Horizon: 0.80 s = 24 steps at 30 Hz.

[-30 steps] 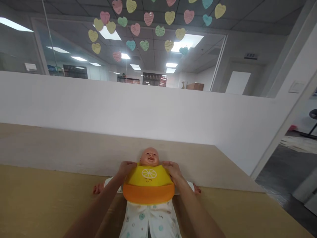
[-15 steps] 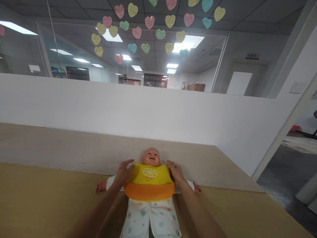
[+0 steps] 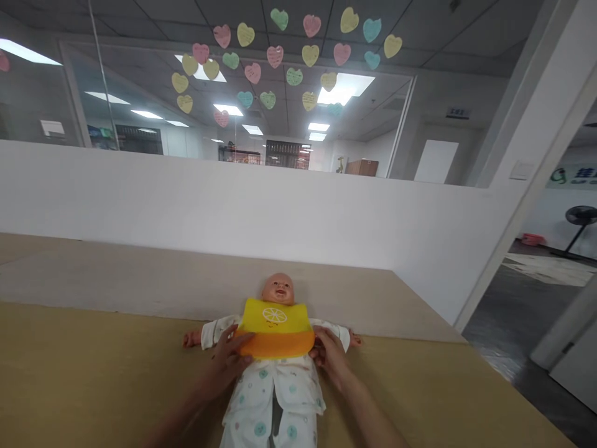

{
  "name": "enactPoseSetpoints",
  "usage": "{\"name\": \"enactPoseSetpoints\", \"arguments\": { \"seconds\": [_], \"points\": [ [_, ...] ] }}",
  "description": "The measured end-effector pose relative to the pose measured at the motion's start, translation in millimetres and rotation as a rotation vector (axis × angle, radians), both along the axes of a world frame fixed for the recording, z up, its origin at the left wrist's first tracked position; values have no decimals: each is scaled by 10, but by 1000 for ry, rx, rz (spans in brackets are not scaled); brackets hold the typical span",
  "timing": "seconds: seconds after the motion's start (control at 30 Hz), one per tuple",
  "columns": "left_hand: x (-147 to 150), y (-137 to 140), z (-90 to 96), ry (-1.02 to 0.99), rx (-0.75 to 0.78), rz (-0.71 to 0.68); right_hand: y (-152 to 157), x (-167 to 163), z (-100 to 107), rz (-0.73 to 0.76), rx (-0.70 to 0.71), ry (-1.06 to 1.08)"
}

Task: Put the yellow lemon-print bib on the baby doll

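Observation:
A baby doll (image 3: 278, 289) lies on its back with its arms spread, dressed in a white patterned outfit (image 3: 261, 386). Over its chest is a yellow bib (image 3: 275, 316) with a white citrus slice, a smiling face and an orange catch pocket (image 3: 280, 345). At the left end of the pocket, my left hand (image 3: 227, 359) has its fingers and thumb closed on the edge. My right hand (image 3: 332, 358) has curled fingers at the pocket's right end, closed on its edge. Part of each hand's grip is hidden.
Under the doll is a tan table (image 3: 116, 373) with a greyish board (image 3: 140, 277) along its back. Behind stands a white low wall (image 3: 233, 205) with glass above, bearing heart-shaped notes (image 3: 275, 56). A doorway at the right shows a black fan (image 3: 581, 216).
Both my hands have moved from the bib's upper sides down to the ends of its orange pocket and closed there. The view has turned slightly to the right.

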State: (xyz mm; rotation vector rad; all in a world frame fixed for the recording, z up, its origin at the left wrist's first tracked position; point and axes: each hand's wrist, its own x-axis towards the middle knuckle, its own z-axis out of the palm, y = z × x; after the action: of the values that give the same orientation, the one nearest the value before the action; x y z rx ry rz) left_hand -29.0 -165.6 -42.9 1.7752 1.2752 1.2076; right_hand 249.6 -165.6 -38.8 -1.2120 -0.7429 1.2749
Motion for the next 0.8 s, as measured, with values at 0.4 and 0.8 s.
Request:
{"name": "enactPoseSetpoints", "arguments": {
  "seconds": [0.4,0.8],
  "points": [
    [241,-43,-61,85,54,124,290,70,-37,-62,27,10],
    [238,-121,-10,195,119,96,60,-4,64,-21,77,-101]
  ]
}}
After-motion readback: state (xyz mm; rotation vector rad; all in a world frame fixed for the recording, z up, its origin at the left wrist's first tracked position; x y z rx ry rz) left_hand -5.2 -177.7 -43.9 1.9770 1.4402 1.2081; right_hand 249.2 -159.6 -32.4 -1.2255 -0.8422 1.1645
